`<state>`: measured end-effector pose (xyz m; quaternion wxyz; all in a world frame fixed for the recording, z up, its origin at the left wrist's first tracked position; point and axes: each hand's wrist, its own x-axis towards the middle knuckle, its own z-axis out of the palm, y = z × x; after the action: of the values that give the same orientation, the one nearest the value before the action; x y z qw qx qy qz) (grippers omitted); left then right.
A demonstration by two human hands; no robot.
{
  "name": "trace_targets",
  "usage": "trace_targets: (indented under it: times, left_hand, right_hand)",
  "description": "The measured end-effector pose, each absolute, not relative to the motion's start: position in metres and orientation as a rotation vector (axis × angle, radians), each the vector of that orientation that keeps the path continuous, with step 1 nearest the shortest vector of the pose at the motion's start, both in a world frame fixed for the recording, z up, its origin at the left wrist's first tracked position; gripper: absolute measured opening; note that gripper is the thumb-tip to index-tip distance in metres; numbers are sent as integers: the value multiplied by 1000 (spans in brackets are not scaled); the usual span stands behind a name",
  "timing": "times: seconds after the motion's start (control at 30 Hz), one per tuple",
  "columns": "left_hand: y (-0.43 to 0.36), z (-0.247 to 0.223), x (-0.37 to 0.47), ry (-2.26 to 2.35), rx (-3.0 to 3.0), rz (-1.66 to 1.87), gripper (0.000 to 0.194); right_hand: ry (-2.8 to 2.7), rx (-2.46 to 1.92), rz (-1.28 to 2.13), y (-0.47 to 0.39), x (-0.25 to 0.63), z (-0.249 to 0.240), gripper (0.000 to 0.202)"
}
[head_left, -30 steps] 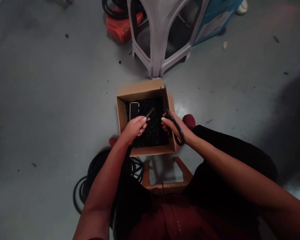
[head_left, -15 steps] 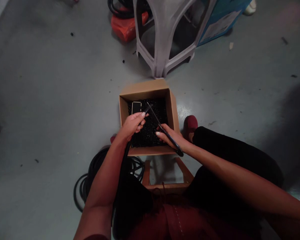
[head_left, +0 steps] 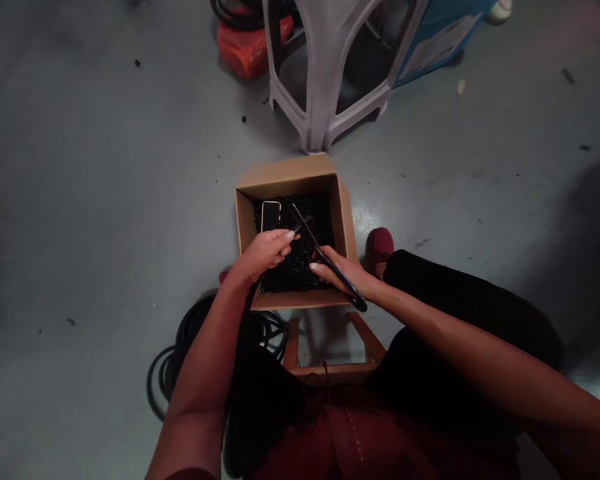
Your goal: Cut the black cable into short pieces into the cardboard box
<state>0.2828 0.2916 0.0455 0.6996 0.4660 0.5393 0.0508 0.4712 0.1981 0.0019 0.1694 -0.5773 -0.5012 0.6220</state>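
My left hand [head_left: 270,253] is closed on a thin black tube [head_left: 301,226], whose ribbed-looking end sticks out past the thumb. A dark length of it seems to run down along my left forearm. In my right hand [head_left: 347,268] is a pair of scissors [head_left: 336,270] with dark handles, blades pointing up and left. The blades cross the tube's end; whether they touch it I cannot tell. Both hands are over an open cardboard box [head_left: 350,230] holding many small black cut pieces [head_left: 297,267]. A phone-like object with a pale rim [head_left: 271,215] lies on them.
Beyond the box stands a grey plastic stool [head_left: 317,100], with an orange-red bag [head_left: 247,53] and a blue box [head_left: 437,43] beside it. Coiled black tubing [head_left: 180,353] lies at lower left. A wooden frame [head_left: 293,343] is below the box. Small scraps dot the floor.
The tube's end has swung slightly right and down, meeting the scissor blades more closely. The whole view has shifted a little. Both hands keep their hold.
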Motion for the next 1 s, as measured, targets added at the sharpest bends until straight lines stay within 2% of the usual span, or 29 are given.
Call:
trace_targets:
  times: [0.27,0.6,1.0]
  left_hand:
    - [290,51,283,1181,1109,46,35]
    - [288,46,288,1215,1039,88,31]
    - [285,42,290,1251,1036,58,29]
  right_hand:
    - [-1512,-1640,1739,203,473,12,53]
    - [-1510,-1744,1674,205,472,17,25]
    - [-1633,-1795,1591,204,474,13,15]
